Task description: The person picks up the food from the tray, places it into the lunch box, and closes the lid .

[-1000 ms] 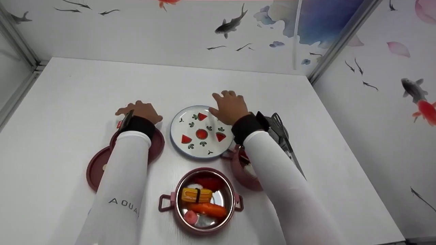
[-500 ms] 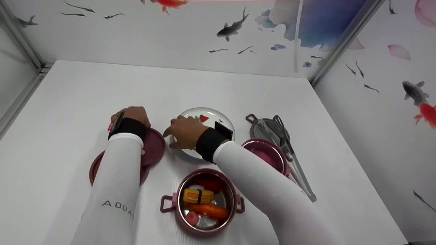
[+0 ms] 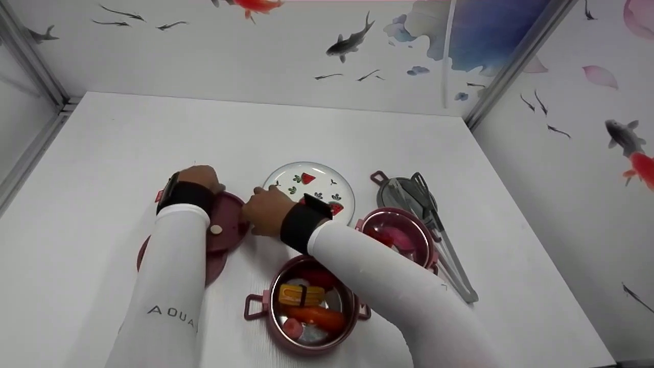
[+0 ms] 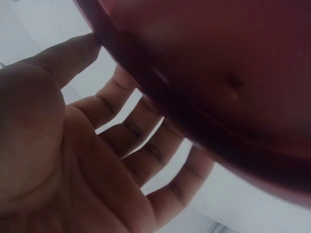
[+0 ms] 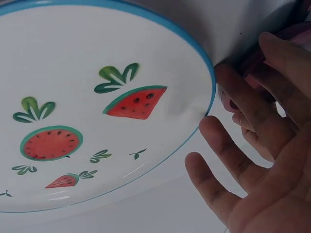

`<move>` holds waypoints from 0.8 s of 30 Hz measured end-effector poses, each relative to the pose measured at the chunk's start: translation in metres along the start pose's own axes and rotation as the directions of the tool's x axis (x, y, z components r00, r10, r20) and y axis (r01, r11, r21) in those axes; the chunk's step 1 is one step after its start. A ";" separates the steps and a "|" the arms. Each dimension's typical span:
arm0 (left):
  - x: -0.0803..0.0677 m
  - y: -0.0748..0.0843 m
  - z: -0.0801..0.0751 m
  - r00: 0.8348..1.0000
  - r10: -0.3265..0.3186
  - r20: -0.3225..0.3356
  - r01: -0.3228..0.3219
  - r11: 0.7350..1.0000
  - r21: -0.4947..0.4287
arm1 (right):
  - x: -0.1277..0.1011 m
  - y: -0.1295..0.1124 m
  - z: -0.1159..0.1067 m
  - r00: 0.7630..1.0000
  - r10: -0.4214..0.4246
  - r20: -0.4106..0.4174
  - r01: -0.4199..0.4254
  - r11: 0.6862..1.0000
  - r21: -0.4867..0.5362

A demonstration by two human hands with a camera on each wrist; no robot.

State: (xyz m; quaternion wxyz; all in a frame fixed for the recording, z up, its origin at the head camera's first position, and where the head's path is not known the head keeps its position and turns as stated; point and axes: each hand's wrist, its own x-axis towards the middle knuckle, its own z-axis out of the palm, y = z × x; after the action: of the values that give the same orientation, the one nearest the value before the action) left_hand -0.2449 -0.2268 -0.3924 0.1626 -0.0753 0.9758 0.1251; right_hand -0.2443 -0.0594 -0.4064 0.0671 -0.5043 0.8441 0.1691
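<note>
Two dark red pot lids overlap at the left of the table in the head view. The upper pot lid (image 3: pixel 232 220) has a cream knob; the lower lid (image 3: pixel 217 268) is partly covered. My left hand (image 3: pixel 202 177) holds the upper lid's far rim. In the left wrist view, thumb and fingers meet that rim (image 4: pixel 160 92). My right hand (image 3: pixel 268 210) is at the lid's right edge, over the near-left part of the watermelon-patterned plate (image 3: pixel 337 191). Its fingers are loosely bent beside the plate's blue rim; whether they touch the lid is unclear.
A red pot (image 3: pixel 273 324) holding toy food, with corn and a carrot, stands in front, under my right forearm. A second pot (image 3: pixel 429 230) stands to the right. Beside it lie a small grey pan (image 3: pixel 386 197) and long-handled utensils (image 3: pixel 454 271). Printed wall panels border the table.
My right hand has swept left and towards me, from above the plate to the lid's right edge. My left hand has come down onto the lid's rim. The forward pots stay put.
</note>
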 end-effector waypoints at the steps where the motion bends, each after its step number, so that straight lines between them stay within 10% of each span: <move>1: 0.001 -0.001 0.000 1.000 0.011 0.001 -0.011 1.000 -0.003 | 0.000 0.000 0.000 1.000 0.002 0.002 -0.002 1.000 0.001; 9: 0.019 -0.013 -0.004 0.990 0.111 0.085 -0.102 0.990 -0.097 | -0.002 0.002 0.001 1.000 0.010 -0.023 -0.009 0.999 0.047; 15: 0.020 -0.015 -0.022 0.972 0.231 0.047 -0.219 0.960 -0.174 | -0.011 0.014 0.000 0.994 0.009 -0.113 0.021 0.965 0.262; 17: 0.019 -0.014 -0.031 0.969 0.246 0.003 -0.241 0.950 -0.197 | -0.018 0.021 -0.004 0.988 0.040 -0.151 0.024 0.918 0.397; 24: 0.011 0.010 -0.055 0.945 0.281 -0.167 -0.323 0.879 -0.351 | -0.055 0.042 -0.018 0.921 0.317 -0.225 -0.010 0.597 0.802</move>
State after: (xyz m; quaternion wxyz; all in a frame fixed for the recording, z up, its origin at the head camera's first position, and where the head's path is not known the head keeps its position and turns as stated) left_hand -0.2736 -0.2328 -0.3439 0.0695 0.0414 0.9412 0.3281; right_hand -0.2537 -0.0023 -0.3645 0.1165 -0.3634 0.8728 -0.3045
